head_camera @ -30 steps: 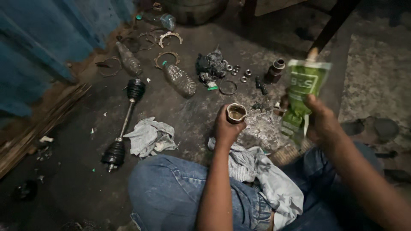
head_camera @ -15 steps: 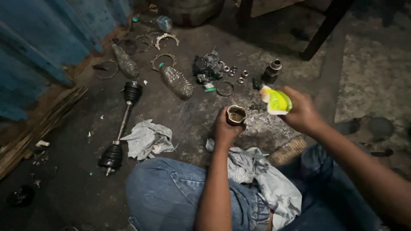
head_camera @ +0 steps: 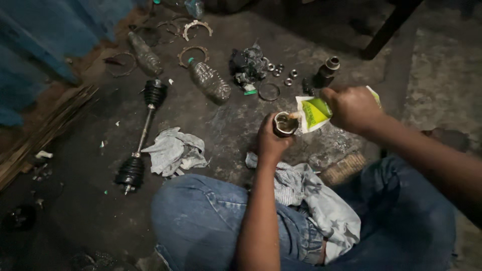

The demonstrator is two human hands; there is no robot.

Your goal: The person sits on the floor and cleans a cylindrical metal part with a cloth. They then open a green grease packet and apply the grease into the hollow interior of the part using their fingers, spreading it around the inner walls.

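Green-and-white soft grease pouch (head_camera: 315, 111), squeezed in the right hand (head_camera: 351, 108), empties into the round metal joint cup (head_camera: 285, 124) gripped by the left hand (head_camera: 271, 143); filling is underway, and steady squeezing seems needed.

pouch (head_camera: 315, 111) half hidden by right hand (head_camera: 351, 108)

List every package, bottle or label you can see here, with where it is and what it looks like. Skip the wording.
Green and white pouch: soft sachet squeezed in the right hand, its tip at the metal cup held by the left hand.
Plastic bottle: lying on the floor, upper middle, clear and grimy, green cap.
Second plastic bottle: lying upper left, clear, dirty.
No signs or screens.
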